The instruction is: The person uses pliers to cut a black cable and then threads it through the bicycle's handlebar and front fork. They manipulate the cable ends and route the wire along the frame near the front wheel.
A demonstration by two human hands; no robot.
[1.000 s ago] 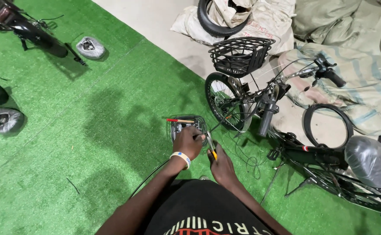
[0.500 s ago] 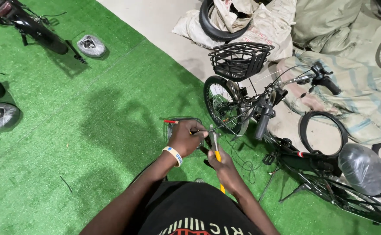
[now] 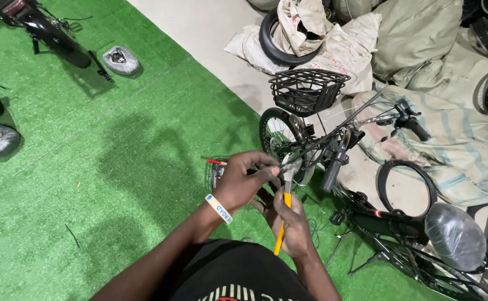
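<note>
The fingers of the left hand are bent in tight and pinch the end of a thin cable. The cable runs up and to the right toward the handlebar of a small black bicycle. The left wrist has a white wristband on it.

The right hand is just below the left hand, and the two touch. Its fingers are closed around the yellow handles of a pair of pliers. The metal tip of the pliers points up and meets the cable right by the left fingertips. One yellow handle sticks out below the hand.

Behind the left hand, low on the green turf, lies a small wire thing with a red-tipped part. It is mostly hidden, so I cannot tell what it is.

The bicycle lies tilted on its side to the right of the hands. Its front wheel is just above the hands. A black wire basket sits over that wheel. A black grip hangs down near the right hand. A seat wrapped in plastic is far to the right.

A loose black tire lies on the floor past the bicycle. More tires and big pale sacks are piled at the top. Far to the left, on the turf, are another bike and two more wrapped seats.
</note>
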